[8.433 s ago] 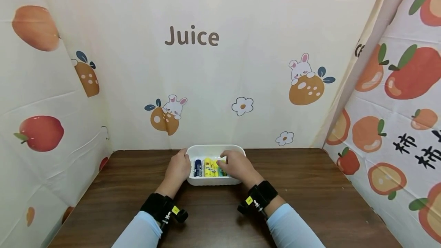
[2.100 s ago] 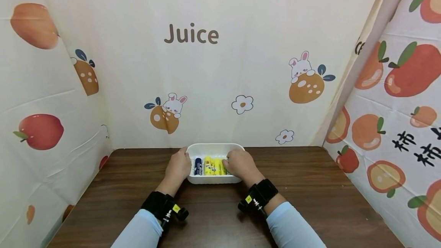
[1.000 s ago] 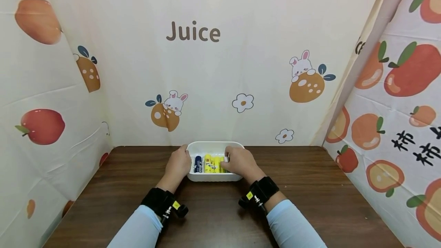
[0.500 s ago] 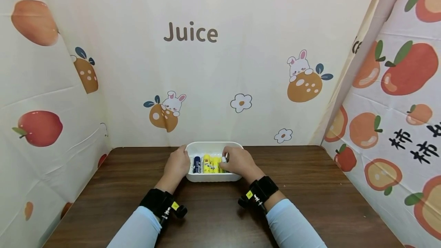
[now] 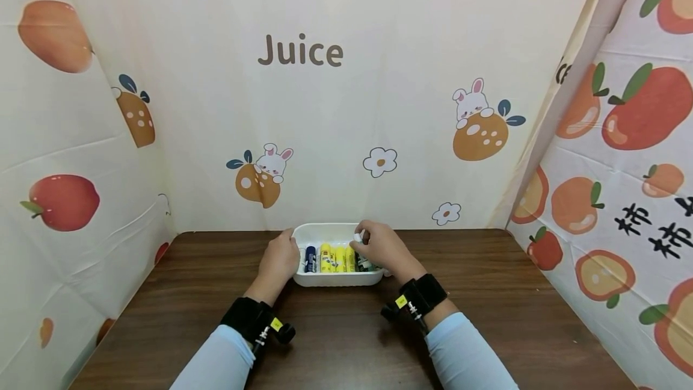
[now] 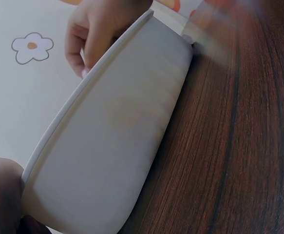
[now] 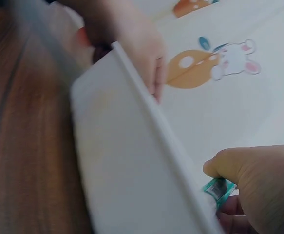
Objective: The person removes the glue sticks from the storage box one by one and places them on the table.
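Note:
My left hand (image 5: 280,256) grips the left end of a white plastic tray (image 5: 337,280), fingers over its rim. Upright in a row in the tray stand a navy glue stick (image 5: 310,259), several yellow glue sticks (image 5: 326,257) and dark green ones (image 5: 364,263) at the right end. Above the right part of the tray, my right hand (image 5: 381,248) pinches a glue stick with a white end (image 5: 357,238). In the right wrist view its green label (image 7: 219,189) shows between thumb and fingers; the rest is hidden by the hand.
The tray sits on a dark brown wooden table (image 5: 335,336), near its back edge. A printed cloth (image 5: 325,119) hangs behind, with fruit-patterned cloth on both sides. A small pale object (image 5: 387,272) lies against the tray's right front corner.
My right hand has lifted and shifted back and right with the pinched glue stick, uncovering the dark green ones at the tray's right end. My left hand stays on the tray.

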Available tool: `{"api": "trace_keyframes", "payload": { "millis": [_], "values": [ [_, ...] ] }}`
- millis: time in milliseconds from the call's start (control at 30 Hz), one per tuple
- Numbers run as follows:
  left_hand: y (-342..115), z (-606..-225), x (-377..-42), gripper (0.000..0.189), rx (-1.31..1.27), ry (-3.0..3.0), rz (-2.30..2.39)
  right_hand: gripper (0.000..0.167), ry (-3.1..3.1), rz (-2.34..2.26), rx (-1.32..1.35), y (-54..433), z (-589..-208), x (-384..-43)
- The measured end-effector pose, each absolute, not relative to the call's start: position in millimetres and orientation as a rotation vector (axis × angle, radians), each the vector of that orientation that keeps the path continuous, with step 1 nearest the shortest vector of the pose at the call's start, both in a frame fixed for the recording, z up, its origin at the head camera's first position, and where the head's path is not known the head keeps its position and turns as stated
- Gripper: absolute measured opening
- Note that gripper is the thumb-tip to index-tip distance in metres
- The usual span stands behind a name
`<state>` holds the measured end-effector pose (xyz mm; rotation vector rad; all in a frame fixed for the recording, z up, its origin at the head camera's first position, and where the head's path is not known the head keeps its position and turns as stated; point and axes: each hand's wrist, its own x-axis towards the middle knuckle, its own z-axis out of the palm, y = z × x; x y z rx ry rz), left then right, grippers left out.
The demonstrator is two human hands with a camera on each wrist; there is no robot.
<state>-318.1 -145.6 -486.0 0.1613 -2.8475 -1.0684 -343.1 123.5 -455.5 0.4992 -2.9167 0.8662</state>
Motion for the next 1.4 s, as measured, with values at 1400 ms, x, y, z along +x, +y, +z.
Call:
{"api": "trace_keyframes", "payload": {
  "millis": [1400],
  "values": [
    [-146,-485,-320,0.052,0.174,-2.873,-1.079,0.027,-3.193,1.093,0.148,225,-476,-382]
  ]
}}
